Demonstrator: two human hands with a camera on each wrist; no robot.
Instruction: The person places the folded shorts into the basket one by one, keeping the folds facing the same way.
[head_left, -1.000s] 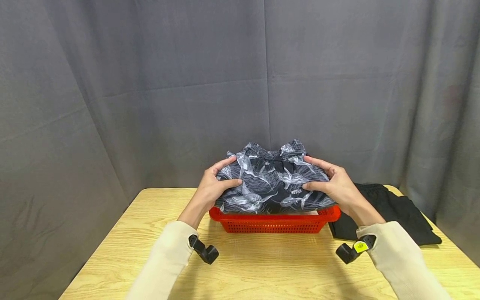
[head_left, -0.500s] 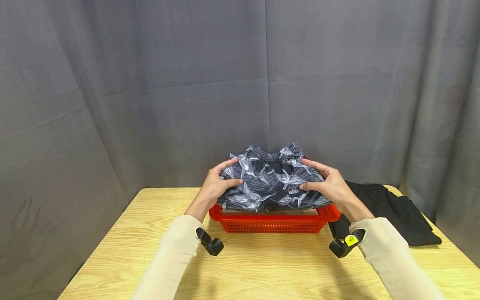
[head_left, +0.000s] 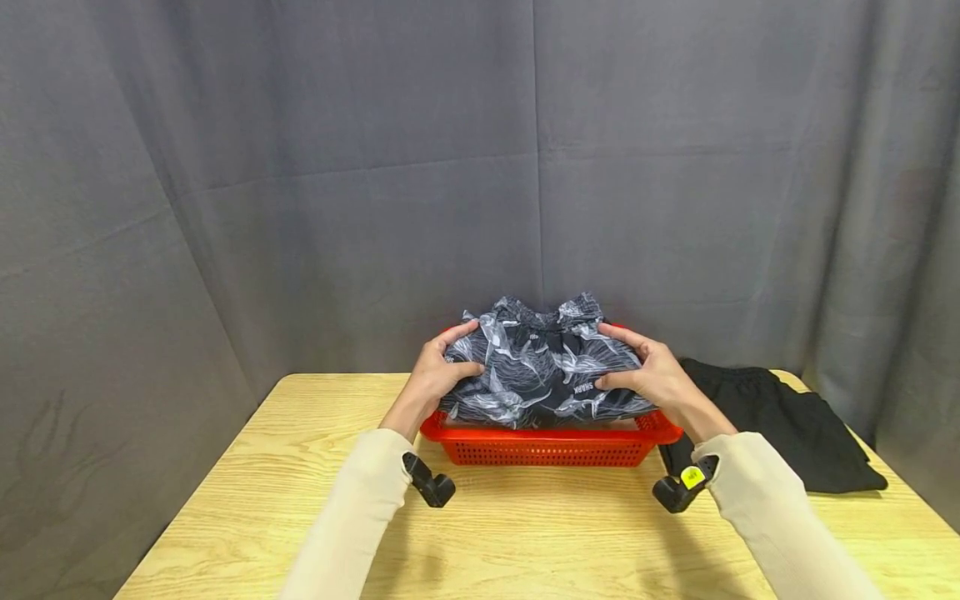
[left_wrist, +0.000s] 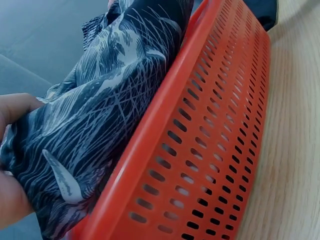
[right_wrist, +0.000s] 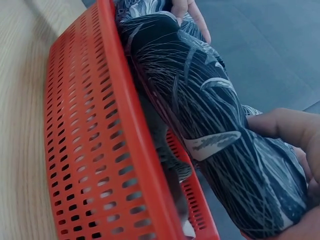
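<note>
**Over the basket: folded shorts, both hands on**

Above the red basket point(head_left: 547, 446), at the far middle of the table point(head_left: 525, 533): folded patterned shorts point(head_left: 542, 375), dark with pale leaf print. Held at each end — left hand point(head_left: 437, 371) with fingers over the top and thumb curled in on the near side, right hand point(head_left: 651, 372) likewise, thumb by the small printed label. Both clamped round the bundle, neither slack.

Progress, as a judgement: folding done, bundle level with the rim and partly inside; bottom of the shorts point(left_wrist: 95, 120) low against the basket's near wall point(left_wrist: 200, 150) in the left wrist view. Not yet let go; resting fully on the basket floor or not, impossible to tell. Left to do: lowering the last bit, release.

Beside the basket, to the right, touching or nearly so: black garment point(head_left: 780, 425), flat on the table.

Hidden or unclear: basket floor; something pale near the bottom in the right wrist view, too little shown to name. Fingertips behind the shorts out of sight from the head view. Basket's far rim mostly covered. Grey curtain point(head_left: 300, 167) behind, nothing more.
</note>
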